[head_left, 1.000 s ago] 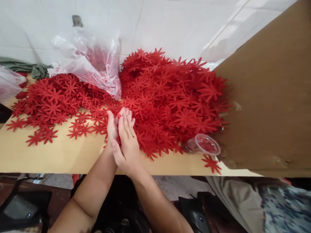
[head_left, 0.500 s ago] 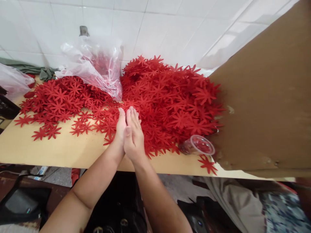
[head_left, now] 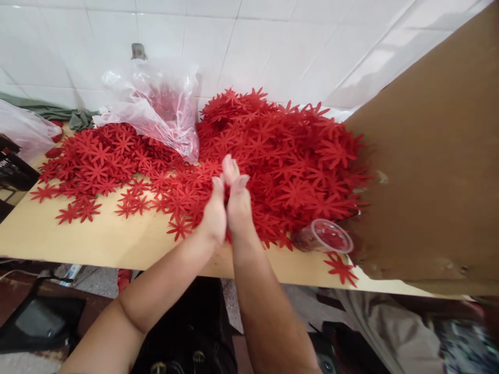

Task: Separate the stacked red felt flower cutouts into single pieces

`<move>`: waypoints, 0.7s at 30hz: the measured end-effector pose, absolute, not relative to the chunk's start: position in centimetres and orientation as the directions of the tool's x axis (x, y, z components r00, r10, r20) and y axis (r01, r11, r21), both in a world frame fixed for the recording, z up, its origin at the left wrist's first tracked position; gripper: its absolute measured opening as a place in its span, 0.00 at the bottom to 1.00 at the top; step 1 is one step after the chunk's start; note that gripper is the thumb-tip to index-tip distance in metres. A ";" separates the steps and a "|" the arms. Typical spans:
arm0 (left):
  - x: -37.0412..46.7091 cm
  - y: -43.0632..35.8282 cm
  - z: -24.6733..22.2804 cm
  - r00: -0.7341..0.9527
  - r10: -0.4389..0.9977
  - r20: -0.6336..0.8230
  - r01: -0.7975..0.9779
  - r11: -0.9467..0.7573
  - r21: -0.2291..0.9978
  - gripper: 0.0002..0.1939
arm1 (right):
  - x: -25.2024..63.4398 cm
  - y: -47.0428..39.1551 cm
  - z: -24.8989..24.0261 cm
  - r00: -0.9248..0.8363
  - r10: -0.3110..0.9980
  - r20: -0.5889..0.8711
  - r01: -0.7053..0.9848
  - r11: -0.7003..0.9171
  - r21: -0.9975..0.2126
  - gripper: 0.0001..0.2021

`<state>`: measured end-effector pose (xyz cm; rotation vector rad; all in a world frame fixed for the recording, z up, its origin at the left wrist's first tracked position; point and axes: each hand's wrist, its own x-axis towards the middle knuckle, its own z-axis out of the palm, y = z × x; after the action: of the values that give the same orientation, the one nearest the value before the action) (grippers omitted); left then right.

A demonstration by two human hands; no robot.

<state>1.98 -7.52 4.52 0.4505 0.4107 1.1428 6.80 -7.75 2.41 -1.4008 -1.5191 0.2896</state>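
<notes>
You are holding your left hand (head_left: 214,215) and right hand (head_left: 239,206) upright, palms facing, touching or just beside each other, thumbs uppermost. The fingers are blurring and partly hiding one another, so I cannot tell whether you are grasping anything between them. Red flowers (head_left: 178,201) are lying below and around your hands. If you are handling some there, you are probably doing best by pressing evenly and squarely with both palms; a twist could be bending the thin petals.

To the right, the bigger heap (head_left: 296,166) is rising against the board (head_left: 424,171); to the left, a lower heap (head_left: 95,169) is spreading over the bench (head_left: 125,244).

At the near right, a clear cup (head_left: 331,237) is lying on its side; red is showing through it, but whether flowers are sitting inside is unclear. One loose flower (head_left: 342,269) is lying just nearer. Far left of your hands, a clear bag (head_left: 166,111) is resting by the lower heap, red showing through its film.
</notes>
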 end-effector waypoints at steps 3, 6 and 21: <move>2.3 -7.8 4.3 0.378 0.926 -0.021 -0.745 0.318 0.586 0.22 | 7.1 -7.5 2.5 0.207 0.866 0.456 0.568 0.273 -0.776 0.35; 2.0 -7.0 4.6 0.367 0.925 -0.093 -0.759 0.357 0.544 0.25 | 6.2 -8.8 2.2 0.128 0.801 0.585 0.641 0.383 -0.665 0.34; 2.5 -6.8 4.3 0.390 0.913 -0.121 -0.727 0.386 0.568 0.24 | 7.1 -8.1 1.2 0.142 0.784 0.605 0.512 0.464 -0.723 0.33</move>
<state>2.49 -6.78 4.34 0.4663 0.4566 1.0905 7.14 -8.09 1.22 -1.1843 -1.5147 0.2834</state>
